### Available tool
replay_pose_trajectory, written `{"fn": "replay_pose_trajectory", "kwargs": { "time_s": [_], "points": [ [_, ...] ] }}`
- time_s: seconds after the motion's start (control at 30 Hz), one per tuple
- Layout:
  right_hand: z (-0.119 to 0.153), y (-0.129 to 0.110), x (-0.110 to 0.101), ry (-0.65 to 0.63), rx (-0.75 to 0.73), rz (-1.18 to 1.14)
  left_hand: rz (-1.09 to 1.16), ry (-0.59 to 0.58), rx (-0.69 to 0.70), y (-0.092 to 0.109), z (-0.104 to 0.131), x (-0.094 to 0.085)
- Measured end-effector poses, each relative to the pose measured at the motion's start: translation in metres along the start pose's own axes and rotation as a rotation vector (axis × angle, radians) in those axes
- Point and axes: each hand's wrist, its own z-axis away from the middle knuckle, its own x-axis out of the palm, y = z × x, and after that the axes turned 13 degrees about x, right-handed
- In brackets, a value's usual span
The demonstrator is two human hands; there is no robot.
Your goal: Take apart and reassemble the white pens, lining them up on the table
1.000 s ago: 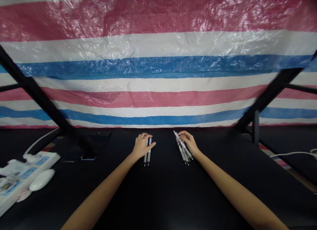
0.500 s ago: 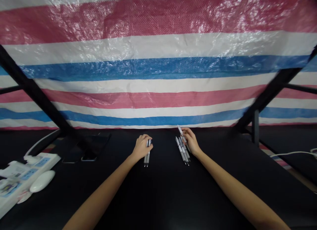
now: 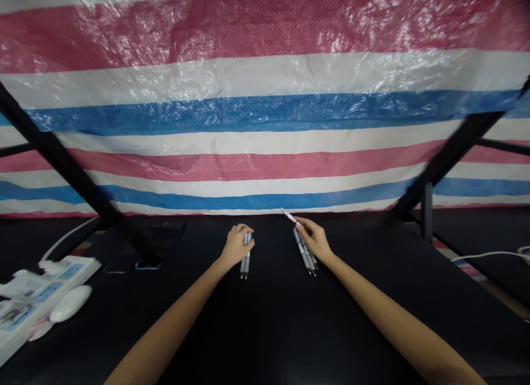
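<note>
Item one, the pens. My right grip is closed on the held pen (image 3: 289,214), thumb and fingers pinching it; this right hand (image 3: 317,241) is right of the pen pair. The held pen's white end points away from me and leftward, its long axis slanting. Its other end is hidden by my fingers, and I cannot tell how high it sits.

Under and just beside my right hand lies the pen cluster (image 3: 305,256), right of the pen pair, tips toward me, axes slanting from far left to near right. My left hand (image 3: 236,245) is bent over the far part of the pen pair (image 3: 247,260); I cannot tell whether that grip presses closed. The pair lies side by side, long axes running almost straight away from me, tips nearest me.

Item two, surface and room. The tabletop (image 3: 269,330) is black and smooth. Beyond the pair hangs a striped sheet (image 3: 265,167) in red, white and blue, with a dark frame bar (image 3: 66,167) to the left. Well left of the pair: dark flat devices (image 3: 148,263), a power strip (image 3: 49,291) and a white oval object (image 3: 70,303).

Item three, clearance. Bare black surface lies between the two groups and on the near side of the pair. The far edge is close beyond both hands.
</note>
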Motion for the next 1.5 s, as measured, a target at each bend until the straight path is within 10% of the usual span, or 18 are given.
{"fn": "replay_pose_trajectory", "kwargs": {
  "time_s": [1.1, 1.5],
  "points": [
    [0.007, -0.008, 0.0, -0.22, -0.335, 0.332, 0.186, -0.04, 0.18, 0.009, 0.001, -0.009],
    [0.005, -0.004, 0.002, -0.117, -0.331, 0.329, 0.225, 0.131, 0.111, -0.001, 0.0, -0.003]
  ]
}}
